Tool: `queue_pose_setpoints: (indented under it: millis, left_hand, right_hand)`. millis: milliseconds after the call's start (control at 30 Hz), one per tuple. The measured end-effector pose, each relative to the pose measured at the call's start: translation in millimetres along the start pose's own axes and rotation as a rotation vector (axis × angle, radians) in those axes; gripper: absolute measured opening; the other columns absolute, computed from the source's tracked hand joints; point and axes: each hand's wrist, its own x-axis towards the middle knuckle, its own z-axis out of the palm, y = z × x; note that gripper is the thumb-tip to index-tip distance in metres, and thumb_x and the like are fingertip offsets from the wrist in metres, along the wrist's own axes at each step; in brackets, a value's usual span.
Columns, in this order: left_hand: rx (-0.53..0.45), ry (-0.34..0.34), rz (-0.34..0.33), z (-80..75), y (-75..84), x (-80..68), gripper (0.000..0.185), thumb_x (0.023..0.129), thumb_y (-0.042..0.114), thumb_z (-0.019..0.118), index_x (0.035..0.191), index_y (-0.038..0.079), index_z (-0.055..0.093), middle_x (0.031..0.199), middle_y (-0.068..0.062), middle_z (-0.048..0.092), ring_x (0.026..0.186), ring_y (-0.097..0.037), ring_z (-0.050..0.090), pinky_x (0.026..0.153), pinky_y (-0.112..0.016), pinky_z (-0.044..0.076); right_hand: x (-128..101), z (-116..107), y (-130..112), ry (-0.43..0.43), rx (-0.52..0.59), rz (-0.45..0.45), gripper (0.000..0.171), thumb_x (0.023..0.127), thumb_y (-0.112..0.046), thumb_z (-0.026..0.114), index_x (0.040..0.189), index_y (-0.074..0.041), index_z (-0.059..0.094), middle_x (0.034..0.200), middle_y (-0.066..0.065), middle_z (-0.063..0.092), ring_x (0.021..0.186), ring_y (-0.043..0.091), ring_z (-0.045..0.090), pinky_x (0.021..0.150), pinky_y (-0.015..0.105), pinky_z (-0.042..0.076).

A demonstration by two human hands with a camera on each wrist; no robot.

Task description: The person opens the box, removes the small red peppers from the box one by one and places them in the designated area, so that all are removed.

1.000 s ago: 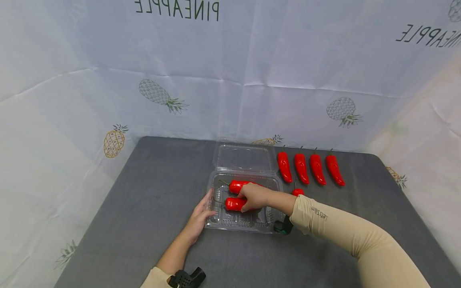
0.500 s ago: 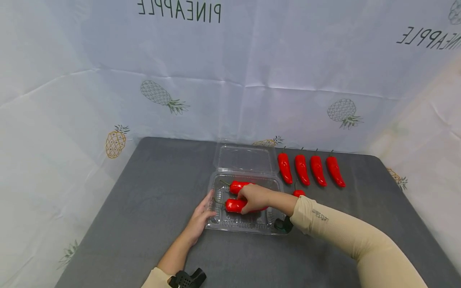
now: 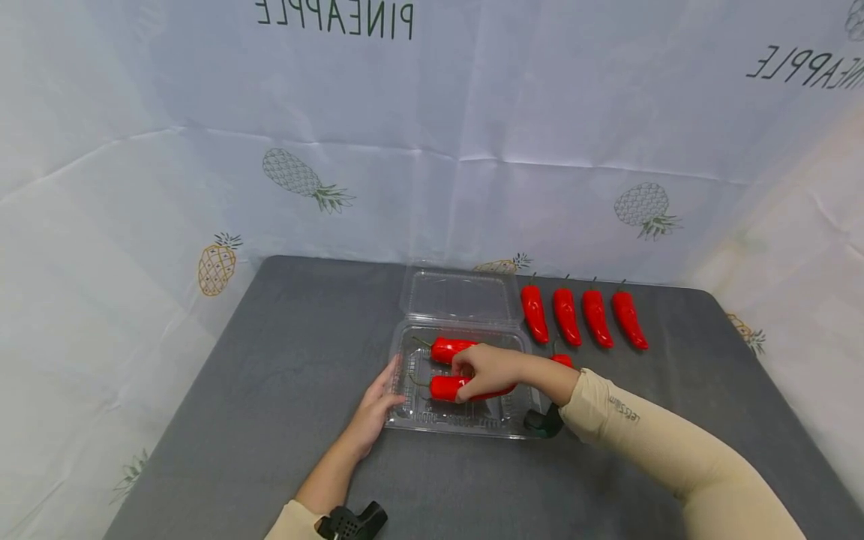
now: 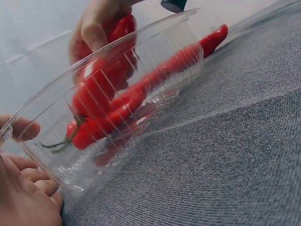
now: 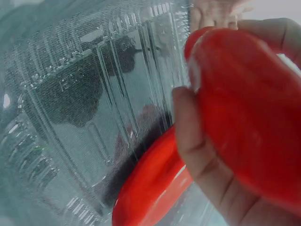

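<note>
A clear plastic box (image 3: 466,429) stands with its lid (image 3: 462,292) folded back behind it. At its left wall is my left hand (image 3: 367,420), thumb over the rim and fingers along the outside. My right hand (image 3: 496,369), inside the box, grips a red chili pepper (image 3: 445,388) by its body, green stem pointing left. In the right wrist view the held pepper (image 5: 249,108) fills the right side between thumb and fingers. Another red chili pepper (image 3: 445,349) lies farther back in the box, partly hidden by the right hand.
Several red chili peppers stand in a row behind and right of the box, the rightmost pepper (image 3: 629,321) farthest out. One more pepper (image 3: 562,361) shows partly behind the right forearm. A grey cloth (image 3: 317,337) covers the table, and a pineapple-print curtain (image 3: 432,112) hangs behind.
My right hand has shifted slightly to the right with the gripped pepper, whose stem has moved inward from the left rim. The left hand stays on the box wall.
</note>
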Motion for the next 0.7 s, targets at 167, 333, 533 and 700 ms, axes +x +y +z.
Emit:
queue_pose_setpoints:
  millis: [167,333,533,700]
  left_hand:
    - [-0.005,0.005,-0.006,0.7,0.1,0.5,0.074,0.082,-0.001,0.045,0.149,0.002,0.014,0.157,-0.013,0.010,0.145,-0.026,0.003,0.094,0.002,0.019]
    - [-0.019,-0.007,-0.015,1.6,0.2,1.2,0.074,0.082,-0.001,0.044,0.149,0.003,0.013,0.157,-0.011,0.009,0.145,-0.024,0.005,0.094,0.001,0.021]
    - [-0.023,-0.001,0.013,1.2,-0.2,0.5,0.074,0.081,-0.002,0.045,0.148,0.001,0.014,0.156,-0.014,0.010,0.144,-0.027,0.005,0.096,0.000,0.020]
    - [-0.015,-0.005,0.026,0.5,-1.0,-0.7,0.074,0.080,-0.002,0.044,0.148,-0.001,0.014,0.156,-0.017,0.009,0.144,-0.031,0.003,0.096,0.000,0.020]
  right_hand:
    - [-8.6,-3.4,6.0,-0.014,0.109,-0.019,0.035,0.077,-0.026,0.070,0.108,-0.011,0.061,0.083,-0.002,0.058,0.078,0.012,0.052,0.069,0.027,0.046]
    - [-19.1,-7.3,13.9,-0.013,0.232,-0.031,0.050,0.082,-0.029,0.068,0.127,-0.012,0.058,0.103,0.002,0.062,0.090,0.015,0.054,0.075,0.028,0.049]
    - [-34.1,-8.0,21.3,0.051,0.314,-0.043,0.053,0.086,-0.030,0.064,0.135,-0.016,0.051,0.096,0.005,0.063,0.091,0.017,0.050,0.072,0.026,0.048]
    - [-49.5,-3.9,26.7,0.132,0.367,-0.008,0.051,0.090,-0.030,0.058,0.137,-0.015,0.048,0.104,0.015,0.062,0.087,0.018,0.049,0.066,0.026,0.047]
